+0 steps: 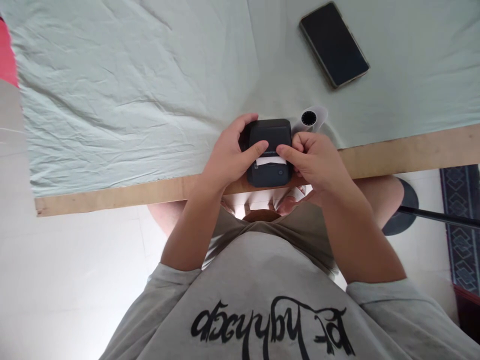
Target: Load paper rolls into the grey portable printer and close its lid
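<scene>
A small black label printer (pixel 270 132), with a strip of white paper (pixel 270 160) showing in its slot, is held at the table's near edge. My left hand (pixel 236 150) grips its left side, thumb on top and fingers around the far corner. On the other side, my right hand (pixel 313 156) holds it with curled fingers, the thumb resting on the lid near the paper. Just beyond my right hand lies a roll of white paper (pixel 318 116) with a dark round core end facing up.
A smartphone (pixel 335 45) with a dark screen lies at the far right of the table. Pale green cloth (pixel 131 90) covers the tabletop, wrinkled on the left. A bare wooden edge (pixel 112 196) runs along the front. A patterned dark rug (pixel 461 225) is on the floor at right.
</scene>
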Available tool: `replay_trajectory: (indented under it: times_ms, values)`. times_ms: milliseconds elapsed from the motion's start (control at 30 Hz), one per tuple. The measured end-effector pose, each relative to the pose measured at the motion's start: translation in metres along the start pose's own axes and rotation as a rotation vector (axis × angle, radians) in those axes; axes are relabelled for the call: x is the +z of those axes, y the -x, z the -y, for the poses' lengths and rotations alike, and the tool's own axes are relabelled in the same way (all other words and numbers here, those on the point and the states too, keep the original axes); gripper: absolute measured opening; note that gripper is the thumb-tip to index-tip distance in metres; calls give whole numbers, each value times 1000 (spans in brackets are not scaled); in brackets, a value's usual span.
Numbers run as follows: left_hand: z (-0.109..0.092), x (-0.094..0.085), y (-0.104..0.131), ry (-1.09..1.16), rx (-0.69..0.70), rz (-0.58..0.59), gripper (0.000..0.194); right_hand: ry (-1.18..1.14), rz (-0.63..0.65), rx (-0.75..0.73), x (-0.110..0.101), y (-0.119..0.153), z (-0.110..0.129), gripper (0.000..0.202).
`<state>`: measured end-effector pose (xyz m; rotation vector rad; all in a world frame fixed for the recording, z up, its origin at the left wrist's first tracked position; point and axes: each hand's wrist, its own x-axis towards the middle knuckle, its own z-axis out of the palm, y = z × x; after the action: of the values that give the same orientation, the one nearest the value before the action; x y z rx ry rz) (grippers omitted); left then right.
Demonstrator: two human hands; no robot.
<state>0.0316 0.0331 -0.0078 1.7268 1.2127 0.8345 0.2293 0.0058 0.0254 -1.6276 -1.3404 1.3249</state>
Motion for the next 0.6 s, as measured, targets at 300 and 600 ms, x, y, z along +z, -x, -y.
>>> replay_trajectory:
  times_ms: [300, 600]
  values:
    - [-12, 1, 19, -154, 0, -1, 56, 101, -80, -95, 2, 4, -16, 44]
    - [-20, 7, 57, -409, -26, 102, 99, 192, -61, -222, -1, 14, -25, 28]
